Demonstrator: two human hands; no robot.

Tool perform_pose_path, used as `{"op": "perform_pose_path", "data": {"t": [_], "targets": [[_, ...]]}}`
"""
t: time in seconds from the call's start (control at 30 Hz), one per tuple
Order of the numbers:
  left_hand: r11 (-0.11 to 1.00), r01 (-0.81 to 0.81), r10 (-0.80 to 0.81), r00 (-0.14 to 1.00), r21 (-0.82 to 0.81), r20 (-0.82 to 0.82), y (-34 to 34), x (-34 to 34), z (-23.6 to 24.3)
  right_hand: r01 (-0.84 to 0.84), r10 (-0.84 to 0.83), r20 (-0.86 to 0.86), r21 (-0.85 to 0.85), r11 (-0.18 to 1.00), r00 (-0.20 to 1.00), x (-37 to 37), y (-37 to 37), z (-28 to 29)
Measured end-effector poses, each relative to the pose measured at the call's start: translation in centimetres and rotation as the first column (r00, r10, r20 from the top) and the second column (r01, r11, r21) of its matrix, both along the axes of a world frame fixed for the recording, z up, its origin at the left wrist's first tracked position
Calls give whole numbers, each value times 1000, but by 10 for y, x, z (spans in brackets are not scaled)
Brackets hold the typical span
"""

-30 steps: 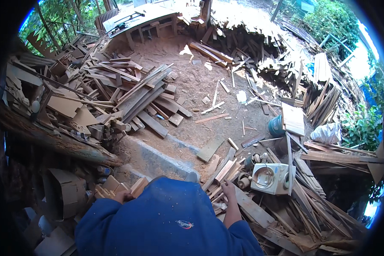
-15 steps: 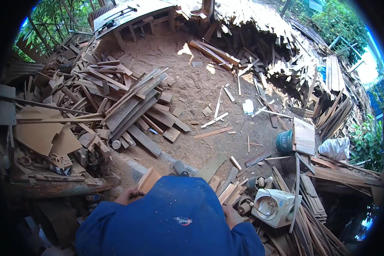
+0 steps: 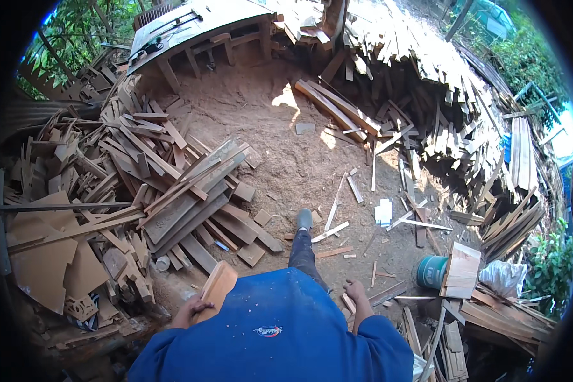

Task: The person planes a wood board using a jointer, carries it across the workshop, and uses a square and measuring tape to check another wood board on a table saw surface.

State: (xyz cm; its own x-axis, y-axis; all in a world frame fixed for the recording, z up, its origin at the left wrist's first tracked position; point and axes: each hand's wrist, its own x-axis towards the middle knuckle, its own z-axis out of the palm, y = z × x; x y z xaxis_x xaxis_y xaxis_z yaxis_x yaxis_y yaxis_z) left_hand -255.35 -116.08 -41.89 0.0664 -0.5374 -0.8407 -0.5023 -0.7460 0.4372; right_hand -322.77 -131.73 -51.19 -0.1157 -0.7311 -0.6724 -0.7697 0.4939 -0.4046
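1. the left hand (image 3: 194,311), lower left of centre, grips a wooden block (image 3: 219,284) beside the blue shirt (image 3: 299,347).
2. the right hand (image 3: 355,290), lower right of centre, hangs near a pale wood strip (image 3: 348,304); i cannot tell if it grips.

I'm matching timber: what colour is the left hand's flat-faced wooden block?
The wooden block is light orange-brown, clearest in the head view.

Shirt (image 3: 267,302) w/ logo (image 3: 268,330), bucket (image 3: 431,272) w/ ltrs (image 3: 434,275)
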Motion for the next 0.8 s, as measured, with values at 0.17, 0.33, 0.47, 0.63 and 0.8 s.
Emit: {"op": "perform_pose_path", "data": {"t": [0.17,0.33,0.47,0.63,0.8], "targets": [[997,50,-52,998,52,36,-227,-21,13,-151,146,-48,-108,983,988,8,-301,-36],[974,-142,164,980,-179,117,-429,-36,167,-315,363,311,-194,929,878,182,-580,48],[752,-475,383,879,-457,-282,-593,5,171,-366,266,740,-29,930,618,319,-745,129],[674,-590,362,788,-444,-498,-858,57,134,-444,4,901,209,871,433,439,-871,190],[408,-768,275,619,-494,-736,-1125,58,103,-242,-99,921,201,949,376,526,-1017,223]]}}
